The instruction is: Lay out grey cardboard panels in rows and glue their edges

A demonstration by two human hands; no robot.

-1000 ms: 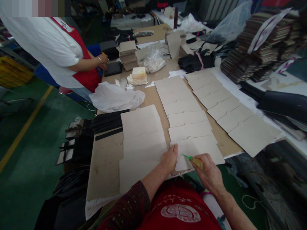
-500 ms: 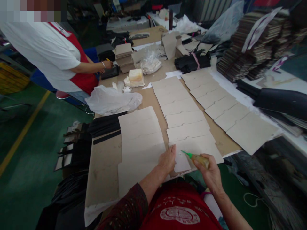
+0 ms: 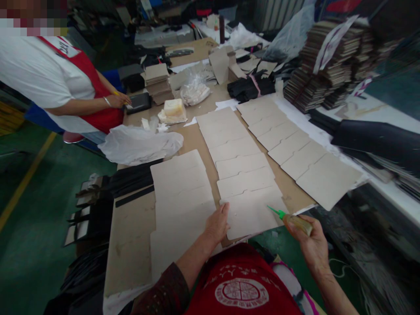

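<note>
My right hand is wrapped round a yellowish glue bottle whose green nozzle points left over the nearest card of the middle row. At that card's left edge rests my left hand, fingers together; whether anything is between them is hidden. Small dots show on the card. Overlapping beige cards form a left row, the middle row, and a right row on the brown table.
A person in a red apron works at the left by a black case. A plastic bag, a yellowish block and a black bundle lie farther back. Tall stacks stand at the back right.
My right hand has moved right with the bottle, away from my left hand. The nozzle is now over the right part of the nearest middle card. The view has shifted slightly.
</note>
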